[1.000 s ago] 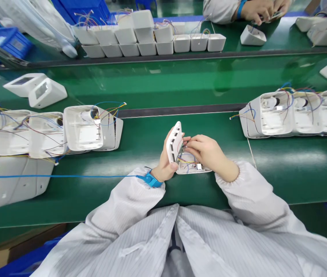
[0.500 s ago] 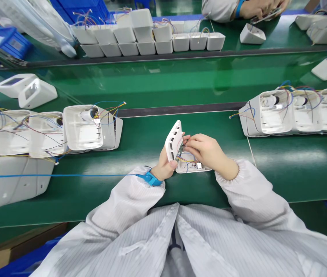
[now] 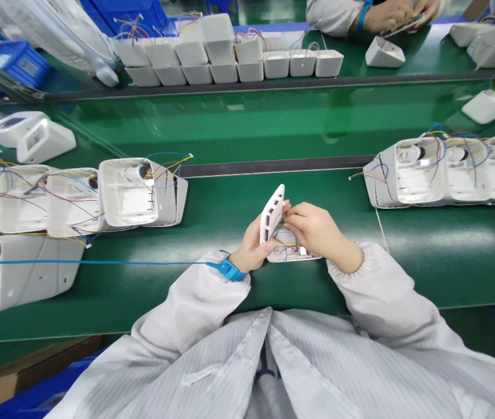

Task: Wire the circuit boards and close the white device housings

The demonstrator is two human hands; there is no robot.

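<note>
My left hand (image 3: 254,247) holds a white slotted panel (image 3: 272,214) upright, thumb at its lower edge. Behind the panel, the fingers of my right hand (image 3: 311,228) are pinched together at a small circuit board with thin wires (image 3: 283,235); exactly what they grip is too small to make out. Below both hands a shallow white housing (image 3: 293,256) lies on the green table. Coloured wires and a small white connector (image 3: 302,251) show inside it. A blue wrist strap (image 3: 229,270) with a long blue cord is round my left wrist.
White housings with wires stand at the left (image 3: 127,192) and at the right (image 3: 417,174). Two white units (image 3: 46,141) sit at the back left. Beyond the dark rail are more white boxes (image 3: 225,72) and another person's hands (image 3: 389,16).
The white panel in my left hand has shifted slightly right and turned a little. My right hand stays nearly in place at the board.
</note>
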